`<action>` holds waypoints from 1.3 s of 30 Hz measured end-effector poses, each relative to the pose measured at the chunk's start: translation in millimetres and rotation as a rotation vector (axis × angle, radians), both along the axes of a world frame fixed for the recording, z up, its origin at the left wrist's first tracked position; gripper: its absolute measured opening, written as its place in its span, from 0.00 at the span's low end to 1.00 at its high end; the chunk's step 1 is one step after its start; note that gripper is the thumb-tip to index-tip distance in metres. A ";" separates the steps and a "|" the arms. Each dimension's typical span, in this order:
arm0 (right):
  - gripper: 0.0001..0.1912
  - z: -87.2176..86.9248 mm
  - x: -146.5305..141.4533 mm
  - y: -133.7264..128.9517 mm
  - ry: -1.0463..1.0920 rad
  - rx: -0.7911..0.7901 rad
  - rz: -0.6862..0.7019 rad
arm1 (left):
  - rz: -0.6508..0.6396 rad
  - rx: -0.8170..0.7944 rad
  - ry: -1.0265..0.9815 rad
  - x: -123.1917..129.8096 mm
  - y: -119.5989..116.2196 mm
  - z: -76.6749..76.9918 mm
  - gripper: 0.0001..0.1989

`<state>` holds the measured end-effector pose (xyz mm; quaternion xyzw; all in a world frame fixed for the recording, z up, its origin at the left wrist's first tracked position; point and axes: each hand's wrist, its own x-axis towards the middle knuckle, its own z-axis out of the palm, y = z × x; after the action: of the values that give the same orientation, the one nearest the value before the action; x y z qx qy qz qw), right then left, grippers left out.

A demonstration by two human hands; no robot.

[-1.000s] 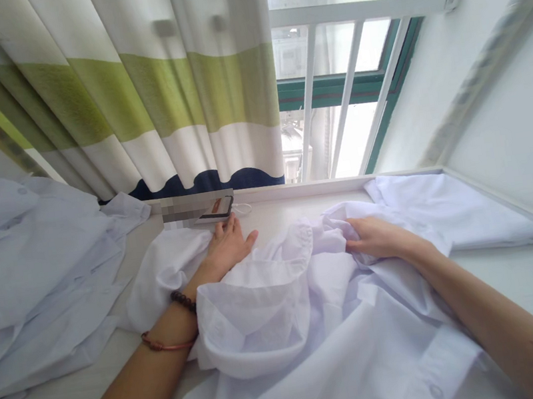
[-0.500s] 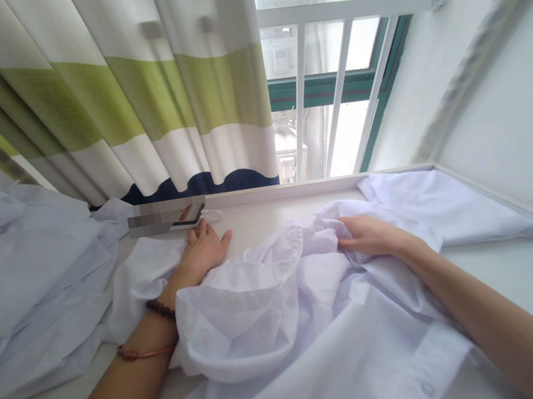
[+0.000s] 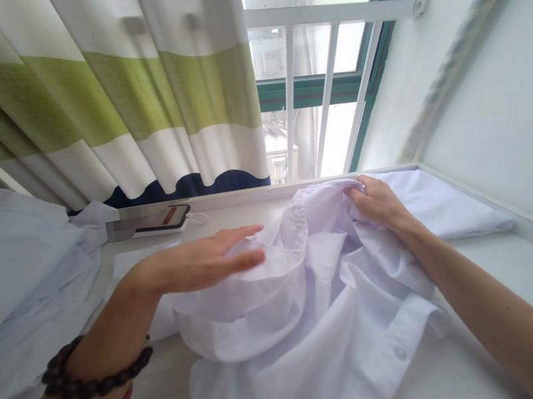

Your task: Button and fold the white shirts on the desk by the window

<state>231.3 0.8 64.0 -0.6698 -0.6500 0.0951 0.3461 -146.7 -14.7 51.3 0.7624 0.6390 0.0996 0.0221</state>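
Note:
A rumpled white shirt (image 3: 291, 357) with a button near its lower right edge lies across the middle of the white surface. My right hand (image 3: 375, 199) pinches the shirt's upper right part and lifts its edge a little. Over the shirt's left part is my left hand (image 3: 210, 259), fingers stretched out to the right and thumb apart, holding nothing. Whether its fingertips touch the cloth is hard to tell. A dark bead bracelet and a thin reddish band circle my left wrist.
More white garments (image 3: 8, 260) are heaped at the left. A phone (image 3: 163, 218) with a white cable lies near the back edge. A folded white cloth (image 3: 443, 202) rests at the back right. Behind are a striped curtain (image 3: 128, 93) and white window bars (image 3: 318, 16).
My left hand has left the spot beside the phone and moved right, over the shirt. My right hand has raised the cloth and shifted it slightly back. The view has turned slightly right.

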 end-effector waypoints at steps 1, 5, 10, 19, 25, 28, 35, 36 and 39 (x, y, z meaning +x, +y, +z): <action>0.13 2.5 -0.3 -1.3 0.047 0.002 0.003 | -0.013 0.003 -0.010 8.0 -5.8 2.1 0.31; 0.09 22.8 5.2 -7.3 0.308 0.060 0.006 | -0.112 -0.030 -0.016 43.5 -27.0 17.4 0.28; 0.11 42.8 41.8 -7.7 0.695 0.315 -0.129 | -0.094 0.049 0.063 34.9 -22.4 55.7 0.22; 0.28 34.1 61.6 -7.6 0.477 0.074 -0.175 | 0.087 0.228 0.205 -2.4 -3.9 53.4 0.38; 0.19 41.5 12.9 -24.2 0.323 -0.007 0.328 | -0.435 -0.198 -0.128 85.3 -41.2 37.1 0.42; 0.23 47.6 5.3 -30.2 0.269 0.165 0.340 | -0.384 -0.145 -0.133 93.7 -43.5 40.0 0.30; 0.29 42.5 38.0 -20.1 -0.009 0.522 -0.069 | 0.278 0.397 -0.037 19.7 -21.3 82.1 0.19; 0.31 39.7 40.3 -17.5 -0.019 0.518 -0.082 | 0.327 0.400 -0.012 8.1 -16.5 82.9 0.20; 0.27 32.6 38.3 -11.7 -0.029 0.444 -0.081 | 0.362 0.215 0.185 -20.4 -3.2 77.2 0.22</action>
<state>269.6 -10.8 96.6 -0.6041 -0.6324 -0.0743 0.4791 -167.1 -17.9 128.4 0.6392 0.7503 0.0990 -0.1364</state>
